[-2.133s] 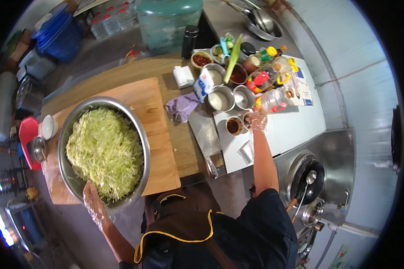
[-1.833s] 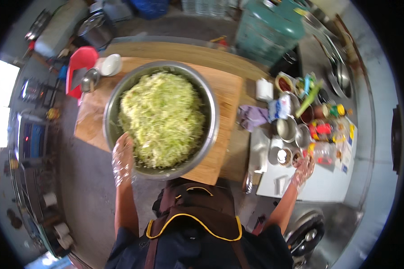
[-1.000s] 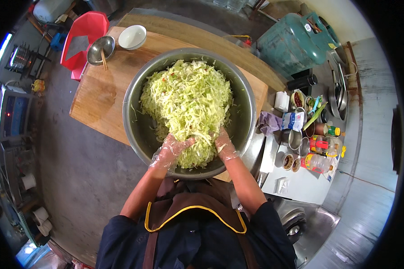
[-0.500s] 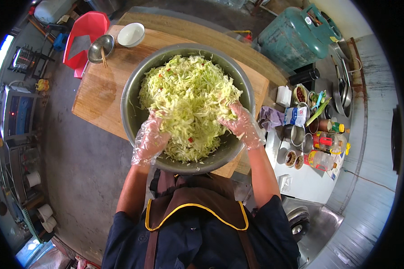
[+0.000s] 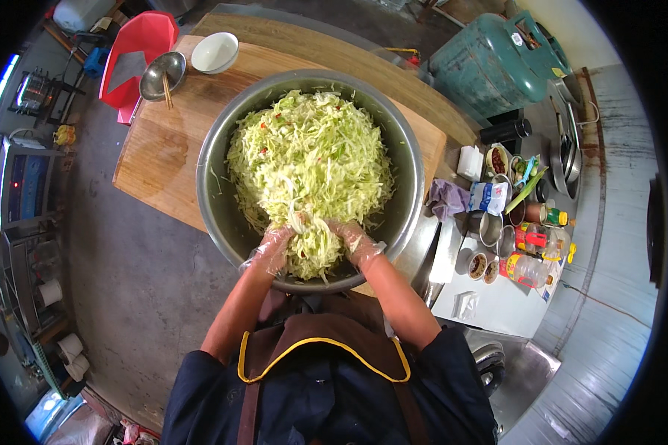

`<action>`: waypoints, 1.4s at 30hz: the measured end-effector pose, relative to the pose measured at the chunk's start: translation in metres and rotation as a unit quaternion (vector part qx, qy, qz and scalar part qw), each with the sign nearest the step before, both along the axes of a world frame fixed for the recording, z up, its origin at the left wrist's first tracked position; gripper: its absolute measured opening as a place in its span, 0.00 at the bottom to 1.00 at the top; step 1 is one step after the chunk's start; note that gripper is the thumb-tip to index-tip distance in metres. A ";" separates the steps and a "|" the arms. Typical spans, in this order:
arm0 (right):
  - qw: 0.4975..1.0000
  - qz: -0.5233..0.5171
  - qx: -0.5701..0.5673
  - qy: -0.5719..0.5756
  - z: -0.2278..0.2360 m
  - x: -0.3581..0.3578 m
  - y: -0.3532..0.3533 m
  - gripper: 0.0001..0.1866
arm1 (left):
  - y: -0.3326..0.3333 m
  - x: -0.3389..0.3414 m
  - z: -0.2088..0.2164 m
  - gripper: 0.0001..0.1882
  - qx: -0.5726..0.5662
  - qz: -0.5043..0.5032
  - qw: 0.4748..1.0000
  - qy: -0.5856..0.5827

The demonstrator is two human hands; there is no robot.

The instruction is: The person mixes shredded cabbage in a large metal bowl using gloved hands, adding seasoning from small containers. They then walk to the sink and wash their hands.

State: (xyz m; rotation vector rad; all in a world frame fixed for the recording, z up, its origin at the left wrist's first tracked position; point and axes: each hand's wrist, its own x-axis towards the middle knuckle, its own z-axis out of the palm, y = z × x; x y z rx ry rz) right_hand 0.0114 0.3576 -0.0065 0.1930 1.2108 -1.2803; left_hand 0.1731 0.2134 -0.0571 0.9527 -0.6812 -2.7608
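Note:
A big steel bowl (image 5: 211, 222) holds a tall heap of shredded cabbage (image 5: 315, 159), pale green and white with small red bits in it. Both my hands wear clear plastic gloves and are sunk in the near side of the heap. My left hand (image 5: 274, 245) curls round a clump of shreds from the left. From the right, my right hand (image 5: 352, 241) presses on the same clump, which bulges between the two palms. Most of the fingertips are buried in cabbage.
Under the bowl lies a wooden board (image 5: 152, 159). A white bowl (image 5: 215, 53) and a metal bowl (image 5: 163, 76) with chopsticks (image 5: 168, 93) stand at far left, beside a red stool (image 5: 137, 44). A green gas cylinder (image 5: 490, 63) is far right; bottles (image 5: 527, 269) crowd the right counter.
Both hands have come closer together and nearer to me, from the sides of the heap into its near edge. Cabbage is now squeezed up between them.

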 end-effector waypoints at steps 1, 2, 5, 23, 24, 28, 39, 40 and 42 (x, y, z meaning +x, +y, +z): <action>0.998 -0.020 -0.052 0.038 0.006 -0.002 0.000 0.32 | -0.007 0.004 -0.006 0.28 -0.023 -0.009 0.999 0.026; 0.989 0.010 -0.037 0.145 0.026 -0.005 -0.001 0.32 | -0.006 -0.009 0.038 0.31 -0.072 0.002 0.997 0.014; 0.945 0.007 -0.086 0.316 0.050 -0.017 -0.010 0.35 | -0.018 -0.016 0.076 0.37 -0.243 0.073 0.965 0.073; 0.943 0.078 0.109 0.306 0.028 -0.149 -0.004 0.39 | -0.125 -0.042 0.054 0.33 -0.134 0.053 0.987 -0.068; 0.968 0.002 0.085 0.235 -0.011 -0.158 0.010 0.38 | -0.132 -0.042 0.023 0.36 -0.156 0.001 0.981 -0.119; 0.990 -0.139 0.003 -0.003 -0.032 -0.125 0.000 0.36 | -0.117 -0.053 0.016 0.31 -0.057 -0.047 0.969 -0.237; 0.913 0.124 -0.012 0.388 0.036 -0.075 -0.030 0.36 | -0.116 -0.054 0.025 0.29 0.071 -0.108 0.988 0.081; 0.887 0.153 -0.012 0.436 0.045 -0.074 -0.031 0.36 | -0.107 -0.050 0.030 0.30 -0.071 -0.110 0.991 -0.002; 0.911 0.114 -0.109 0.381 0.053 -0.074 -0.023 0.37 | -0.088 -0.065 0.099 0.37 -0.260 -0.129 0.956 -0.036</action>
